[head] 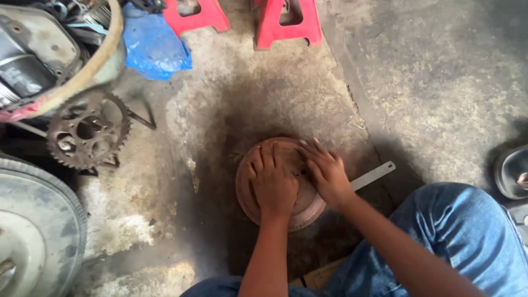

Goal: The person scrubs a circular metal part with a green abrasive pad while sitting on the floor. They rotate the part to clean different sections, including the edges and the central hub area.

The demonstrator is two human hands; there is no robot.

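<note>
- Rusty round disc [300,212] lies flat on the stained concrete floor [440,82], just in front of the person's knees, under both hands.
- Left hand [273,184] rests palm-down on it, fingers spread; right hand [325,171] presses beside it, fingers flat. Neither grip is clamped on anything.
- Risk, as I judge it: the disc's brown, flaky surface and thin rim could scrape skin, and on the gritty floor it may skid if pushed unevenly.
- A flat grey metal strip [374,175] pokes out from beneath the right wrist; it could shift.
- A toothed sprocket [88,131] stands well apart, left.
</note>
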